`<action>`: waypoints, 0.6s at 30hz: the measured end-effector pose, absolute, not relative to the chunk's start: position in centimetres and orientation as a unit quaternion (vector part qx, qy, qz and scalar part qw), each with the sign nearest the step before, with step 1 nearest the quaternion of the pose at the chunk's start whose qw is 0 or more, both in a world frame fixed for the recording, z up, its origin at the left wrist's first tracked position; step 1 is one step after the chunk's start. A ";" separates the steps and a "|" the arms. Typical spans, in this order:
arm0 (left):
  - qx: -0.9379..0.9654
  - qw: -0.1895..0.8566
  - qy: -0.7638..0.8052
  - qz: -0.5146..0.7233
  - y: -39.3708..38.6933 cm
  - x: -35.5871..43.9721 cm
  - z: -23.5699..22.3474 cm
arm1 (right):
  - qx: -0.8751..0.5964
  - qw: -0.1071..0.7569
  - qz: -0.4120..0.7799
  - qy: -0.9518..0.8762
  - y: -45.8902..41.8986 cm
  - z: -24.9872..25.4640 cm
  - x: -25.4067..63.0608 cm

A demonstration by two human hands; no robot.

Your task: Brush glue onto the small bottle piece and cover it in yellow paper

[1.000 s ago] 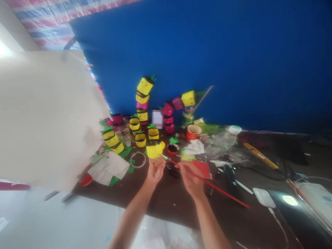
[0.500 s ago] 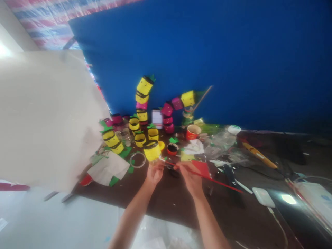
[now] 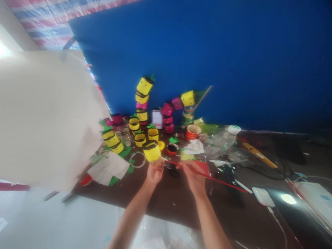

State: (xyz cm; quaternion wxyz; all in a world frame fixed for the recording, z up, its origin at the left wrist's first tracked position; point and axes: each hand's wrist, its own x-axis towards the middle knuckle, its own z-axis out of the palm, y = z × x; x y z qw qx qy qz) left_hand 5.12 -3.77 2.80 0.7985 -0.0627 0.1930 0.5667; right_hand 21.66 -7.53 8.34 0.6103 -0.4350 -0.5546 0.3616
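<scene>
My left hand (image 3: pixel 155 171) is closed on the bottom of a small yellow painted cup with a black rim (image 3: pixel 151 151), held tilted above the dark table. My right hand (image 3: pixel 193 177) pinches a long red-handled paintbrush (image 3: pixel 215 179), and the brush tip touches the cup's right side. Both hands are close together near the table's middle.
Many yellow and pink painted cups (image 3: pixel 142 103) stand stacked and scattered against the blue wall. An orange cup (image 3: pixel 193 131), a small red paint pot (image 3: pixel 172 149), a clear ring (image 3: pixel 138 159), tissue (image 3: pixel 109 168), plastic bags and a phone (image 3: pixel 264 197) lie around. A big white board (image 3: pixel 44 117) fills the left.
The yellow cup has tipped so its black rim shows, and the brush tip has stayed at its right side. My right hand shifted slightly, lowering the brush handle's angle.
</scene>
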 end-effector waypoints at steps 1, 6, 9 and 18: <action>-0.065 0.798 0.194 0.567 -3.8 5.1 2.8 | -0.430 0.607 0.366 -0.559 -7.5 8.3 21.5; -0.065 0.798 0.198 0.565 -4.0 5.1 3.1 | -0.429 0.612 0.357 -0.560 -7.3 8.3 21.1; -0.062 0.800 0.201 0.562 -4.0 5.2 3.2 | -0.446 0.613 0.349 -0.551 -7.3 8.2 21.7; -0.071 0.795 0.197 0.570 -3.6 5.2 2.8 | -0.422 0.607 0.383 -0.553 -7.9 8.5 20.8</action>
